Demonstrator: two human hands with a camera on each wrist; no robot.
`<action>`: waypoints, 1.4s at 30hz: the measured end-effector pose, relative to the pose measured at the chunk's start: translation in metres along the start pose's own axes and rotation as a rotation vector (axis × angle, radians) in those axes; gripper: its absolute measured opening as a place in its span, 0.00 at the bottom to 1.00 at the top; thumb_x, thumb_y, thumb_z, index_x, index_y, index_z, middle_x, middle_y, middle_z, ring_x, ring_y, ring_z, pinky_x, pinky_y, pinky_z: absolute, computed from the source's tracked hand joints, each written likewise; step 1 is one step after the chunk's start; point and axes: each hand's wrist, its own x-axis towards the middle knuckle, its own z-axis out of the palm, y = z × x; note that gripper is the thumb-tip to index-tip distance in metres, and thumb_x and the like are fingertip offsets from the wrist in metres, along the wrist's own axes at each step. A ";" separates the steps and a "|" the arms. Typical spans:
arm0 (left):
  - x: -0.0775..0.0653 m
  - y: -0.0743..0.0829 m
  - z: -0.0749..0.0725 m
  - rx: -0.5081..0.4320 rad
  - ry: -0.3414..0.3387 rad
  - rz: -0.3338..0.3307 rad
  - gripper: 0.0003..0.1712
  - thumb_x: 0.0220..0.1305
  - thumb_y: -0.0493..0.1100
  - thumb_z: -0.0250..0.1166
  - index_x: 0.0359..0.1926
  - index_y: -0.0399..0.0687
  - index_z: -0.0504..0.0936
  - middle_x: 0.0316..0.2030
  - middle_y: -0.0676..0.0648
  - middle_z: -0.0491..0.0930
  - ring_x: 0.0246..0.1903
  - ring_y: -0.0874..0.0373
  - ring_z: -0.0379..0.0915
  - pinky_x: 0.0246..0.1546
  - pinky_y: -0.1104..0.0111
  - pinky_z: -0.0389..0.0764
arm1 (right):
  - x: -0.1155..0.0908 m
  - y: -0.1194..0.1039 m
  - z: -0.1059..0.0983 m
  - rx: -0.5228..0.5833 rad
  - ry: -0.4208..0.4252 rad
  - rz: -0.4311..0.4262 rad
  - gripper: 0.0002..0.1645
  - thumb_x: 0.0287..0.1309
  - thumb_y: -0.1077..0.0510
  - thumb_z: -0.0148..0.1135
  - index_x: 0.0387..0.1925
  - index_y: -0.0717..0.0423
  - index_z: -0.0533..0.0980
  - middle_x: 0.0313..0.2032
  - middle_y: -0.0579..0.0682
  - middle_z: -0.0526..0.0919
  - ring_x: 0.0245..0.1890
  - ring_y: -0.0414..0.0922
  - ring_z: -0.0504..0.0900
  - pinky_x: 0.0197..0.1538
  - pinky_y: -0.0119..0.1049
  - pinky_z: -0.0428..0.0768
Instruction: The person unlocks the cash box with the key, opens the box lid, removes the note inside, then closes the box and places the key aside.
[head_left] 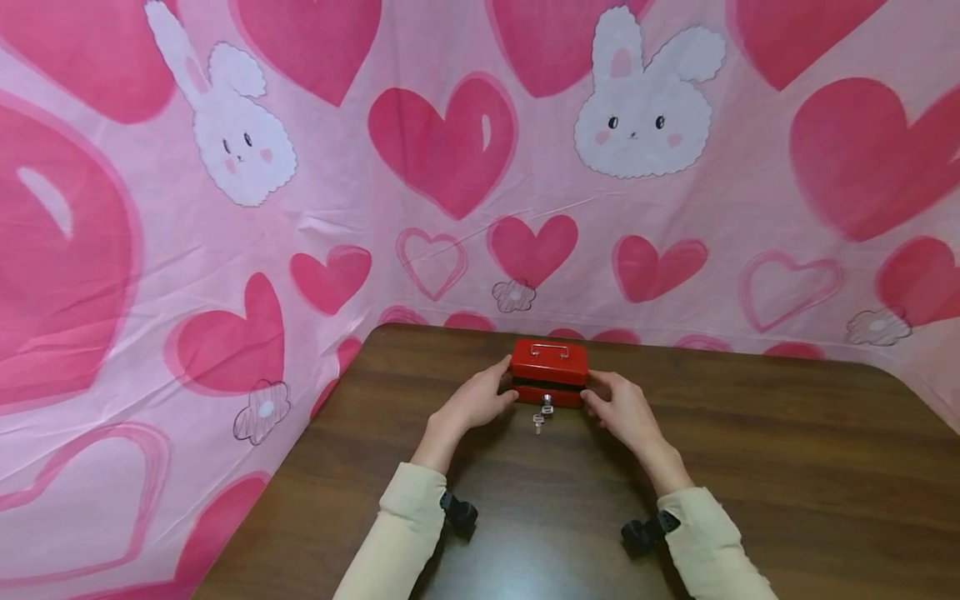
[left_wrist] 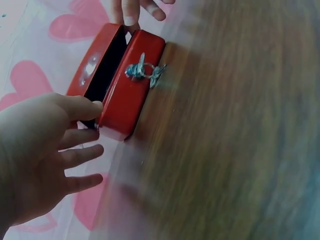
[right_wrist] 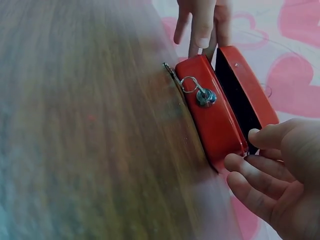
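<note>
A small red metal cash box (head_left: pixel 550 367) stands on the table with its lid raised a little, leaving a dark gap along the front. My left hand (head_left: pixel 474 402) holds it at the left side, thumb at the front corner by the gap and the other fingers spread. On the opposite side my right hand (head_left: pixel 621 410) holds it in the same way, its thumb tip (right_wrist: pixel 254 134) by the gap. A key sits in the front lock (right_wrist: pixel 205 97), and a second key (head_left: pixel 538 421) hangs from its ring. The inside of the box is too dark to make out.
The brown wood-grain table (head_left: pixel 750 450) reaches out on both sides of the box. Behind it and at the left hangs a pink cloth (head_left: pixel 547 183) with hearts and rabbits. A black wrist camera (head_left: pixel 459 515) is strapped to each sleeve.
</note>
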 end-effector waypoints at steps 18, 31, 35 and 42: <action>0.002 0.004 -0.006 -0.001 0.014 -0.018 0.34 0.74 0.43 0.54 0.77 0.47 0.56 0.71 0.44 0.67 0.69 0.51 0.67 0.70 0.55 0.66 | -0.002 -0.003 -0.002 0.046 0.023 0.024 0.31 0.66 0.55 0.60 0.67 0.64 0.68 0.41 0.63 0.81 0.20 0.50 0.81 0.24 0.36 0.81; 0.012 0.008 -0.015 -0.094 0.056 0.005 0.33 0.74 0.39 0.53 0.76 0.46 0.55 0.70 0.44 0.68 0.70 0.51 0.65 0.72 0.56 0.64 | 0.005 -0.014 -0.008 0.081 0.070 0.052 0.31 0.68 0.53 0.59 0.69 0.59 0.68 0.38 0.62 0.83 0.22 0.49 0.81 0.25 0.35 0.81; 0.014 0.008 -0.015 -0.126 0.077 -0.006 0.33 0.73 0.39 0.54 0.76 0.47 0.56 0.71 0.44 0.68 0.71 0.52 0.64 0.72 0.55 0.63 | 0.010 -0.018 -0.009 0.104 0.088 0.046 0.29 0.70 0.55 0.56 0.69 0.58 0.68 0.42 0.63 0.84 0.32 0.54 0.83 0.29 0.31 0.82; 0.019 0.011 -0.015 -0.163 0.108 -0.001 0.39 0.71 0.40 0.57 0.78 0.48 0.51 0.72 0.43 0.65 0.72 0.51 0.61 0.73 0.55 0.61 | 0.018 -0.025 -0.010 0.109 0.104 0.033 0.28 0.72 0.57 0.51 0.70 0.61 0.66 0.41 0.64 0.84 0.30 0.48 0.82 0.28 0.32 0.83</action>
